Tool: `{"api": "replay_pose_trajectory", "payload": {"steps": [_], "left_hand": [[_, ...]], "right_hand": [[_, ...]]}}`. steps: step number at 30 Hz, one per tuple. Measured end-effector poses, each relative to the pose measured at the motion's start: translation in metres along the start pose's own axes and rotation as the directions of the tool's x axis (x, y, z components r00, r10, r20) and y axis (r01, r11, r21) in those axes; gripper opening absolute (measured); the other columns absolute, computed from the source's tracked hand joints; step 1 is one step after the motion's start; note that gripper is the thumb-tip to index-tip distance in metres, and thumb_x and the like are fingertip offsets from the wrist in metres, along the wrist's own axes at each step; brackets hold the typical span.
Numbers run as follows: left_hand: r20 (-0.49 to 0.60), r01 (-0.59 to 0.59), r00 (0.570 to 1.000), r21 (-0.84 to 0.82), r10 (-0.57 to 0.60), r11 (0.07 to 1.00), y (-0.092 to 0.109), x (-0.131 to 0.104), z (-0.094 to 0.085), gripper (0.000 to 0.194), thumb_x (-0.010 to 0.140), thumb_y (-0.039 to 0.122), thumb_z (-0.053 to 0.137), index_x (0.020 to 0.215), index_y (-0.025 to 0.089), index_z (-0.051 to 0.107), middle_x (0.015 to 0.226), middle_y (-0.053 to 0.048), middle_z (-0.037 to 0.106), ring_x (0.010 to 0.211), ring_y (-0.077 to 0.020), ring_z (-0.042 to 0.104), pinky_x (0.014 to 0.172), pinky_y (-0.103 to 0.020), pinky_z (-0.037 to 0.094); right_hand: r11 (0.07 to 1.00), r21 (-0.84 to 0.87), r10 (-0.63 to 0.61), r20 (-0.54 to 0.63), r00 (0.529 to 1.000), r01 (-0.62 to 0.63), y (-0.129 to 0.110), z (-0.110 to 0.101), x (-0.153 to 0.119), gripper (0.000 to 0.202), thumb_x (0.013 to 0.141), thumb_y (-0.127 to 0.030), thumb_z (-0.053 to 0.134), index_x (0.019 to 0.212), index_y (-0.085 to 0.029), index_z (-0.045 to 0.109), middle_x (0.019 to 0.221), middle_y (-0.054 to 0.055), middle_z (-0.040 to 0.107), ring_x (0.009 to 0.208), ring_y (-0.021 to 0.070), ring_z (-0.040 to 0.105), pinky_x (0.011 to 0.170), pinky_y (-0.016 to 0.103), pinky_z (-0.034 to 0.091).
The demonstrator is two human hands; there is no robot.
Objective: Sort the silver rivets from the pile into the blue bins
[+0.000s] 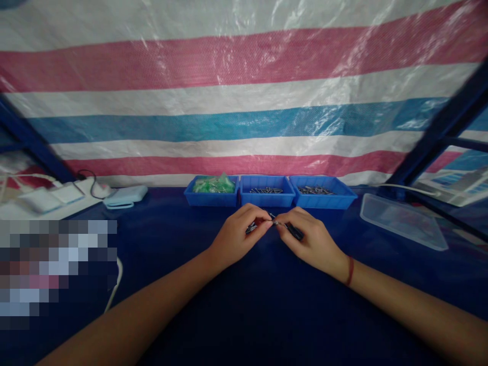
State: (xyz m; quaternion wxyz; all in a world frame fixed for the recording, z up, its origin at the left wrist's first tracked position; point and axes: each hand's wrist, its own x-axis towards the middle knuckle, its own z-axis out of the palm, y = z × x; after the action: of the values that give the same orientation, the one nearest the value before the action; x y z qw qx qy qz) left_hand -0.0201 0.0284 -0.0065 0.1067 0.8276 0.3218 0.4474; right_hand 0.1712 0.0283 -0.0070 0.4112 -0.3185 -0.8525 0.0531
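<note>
the left hand (243, 231) and right hand (307, 233) meet at the fingertips, pinching a small metal part (275, 222) between them. dark and silvery pieces (250, 227) sit in the curl of the left hand, black pieces (295, 232) in the right; their exact shapes are too small to tell. a red band (349, 270) circles the right wrist. outward on the blue surface (244, 315), the middle bin (267, 202) at twelve o'clock and the right bin (324, 202) at two hold thin metal pieces; the left bin (212, 200) at ten holds green plastic (214, 185). a clear tray-like piece (402, 222) lies at three, a pale blue case (127, 195) at nine.
</note>
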Motion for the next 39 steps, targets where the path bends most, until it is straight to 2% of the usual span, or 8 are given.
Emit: {"api": "replay_pose_trajectory", "payload": {"steps": [9,16,19,23,26,29,32,39], "left_hand": [[-0.001,0.072,0.997,0.007,-0.072,0.997,-0.004,0.001,0.001,0.008,0.089,0.021,0.05,0.089,0.019,0.058,0.086,-0.002,0.058,0.079,-0.0121,0.056,0.073,-0.026,0.046],[0.088,0.109,0.99,0.038,-0.111,0.993,-0.004,0.001,0.001,0.014,0.091,0.024,0.045,0.093,0.019,0.057,0.089,-0.003,0.058,0.083,-0.0139,0.057,0.079,-0.029,0.045],[0.052,0.148,0.987,0.087,-0.153,0.985,-0.004,0.0,0.002,0.02,0.09,0.026,0.047,0.109,0.019,0.052,0.089,-0.003,0.058,0.084,-0.0155,0.056,0.08,-0.032,0.044],[0.073,0.147,0.984,0.18,-0.162,0.973,-0.004,0.0,0.003,0.021,0.088,0.023,0.048,0.109,0.02,0.053,0.096,-0.004,0.06,0.091,-0.0182,0.055,0.083,-0.037,0.042],[0.123,0.128,0.979,0.263,-0.165,0.956,-0.004,-0.001,0.004,0.017,0.086,0.024,0.051,0.101,0.022,0.058,0.099,-0.004,0.06,0.096,-0.0203,0.054,0.085,-0.04,0.04],[0.149,0.13,0.97,0.347,-0.191,0.929,-0.005,-0.003,0.006,0.02,0.082,0.027,0.056,0.1,0.023,0.061,0.103,-0.005,0.059,0.1,-0.0233,0.051,0.086,-0.042,0.039],[0.173,0.13,0.961,0.4,-0.214,0.907,-0.008,-0.005,0.008,0.021,0.08,0.03,0.059,0.1,0.024,0.063,0.107,-0.005,0.057,0.103,-0.0256,0.05,0.085,-0.044,0.04],[0.169,0.14,0.96,0.399,-0.222,0.906,-0.009,-0.005,0.007,0.012,0.085,0.026,0.055,0.089,0.022,0.066,0.104,-0.004,0.059,0.1,-0.0232,0.05,0.083,-0.041,0.041]], "right_hand": [[1.0,-0.013,-0.015,-0.172,0.985,0.013,-0.002,-0.003,-0.001,0.006,0.083,-0.016,0.056,0.087,-0.019,0.06,0.074,0.002,0.063,0.07,0.0147,0.056,0.068,0.03,0.044],[0.99,-0.101,-0.11,-0.085,0.99,0.101,-0.003,-0.007,0.0,0.008,0.083,-0.019,0.055,0.075,-0.02,0.057,0.069,0.002,0.062,0.065,0.0158,0.053,0.065,0.034,0.04],[0.995,-0.102,-0.001,-0.207,0.978,-0.02,0.011,-0.011,0.004,0.012,0.087,-0.02,0.05,0.077,-0.02,0.056,0.071,0.003,0.06,0.068,0.0162,0.053,0.067,0.033,0.042],[0.93,-0.206,0.172,-0.491,0.854,-0.305,0.054,-0.021,0.008,0.018,0.088,-0.029,0.048,0.075,-0.02,0.057,0.071,0.004,0.056,0.07,0.019,0.052,0.069,0.036,0.043],[0.852,-0.287,0.245,-0.519,0.818,-0.437,0.081,-0.026,0.006,0.019,0.085,-0.033,0.05,0.079,-0.019,0.061,0.08,0.008,0.054,0.08,0.0235,0.052,0.076,0.041,0.044],[0.819,-0.334,0.26,-0.508,0.821,-0.466,0.085,-0.024,0.003,0.022,0.084,-0.033,0.051,0.094,-0.016,0.061,0.094,0.012,0.051,0.093,0.0277,0.051,0.083,0.046,0.042],[0.869,-0.35,0.178,-0.436,0.882,-0.349,0.07,-0.018,0.003,0.026,0.085,-0.031,0.05,0.104,-0.016,0.057,0.103,0.013,0.049,0.101,0.0284,0.049,0.086,0.046,0.041],[0.961,-0.276,-0.017,-0.089,0.996,-0.008,0.038,-0.007,0.003,0.011,0.084,-0.02,0.049,0.086,-0.019,0.06,0.09,0.008,0.058,0.087,0.0226,0.053,0.079,0.04,0.043]]}}
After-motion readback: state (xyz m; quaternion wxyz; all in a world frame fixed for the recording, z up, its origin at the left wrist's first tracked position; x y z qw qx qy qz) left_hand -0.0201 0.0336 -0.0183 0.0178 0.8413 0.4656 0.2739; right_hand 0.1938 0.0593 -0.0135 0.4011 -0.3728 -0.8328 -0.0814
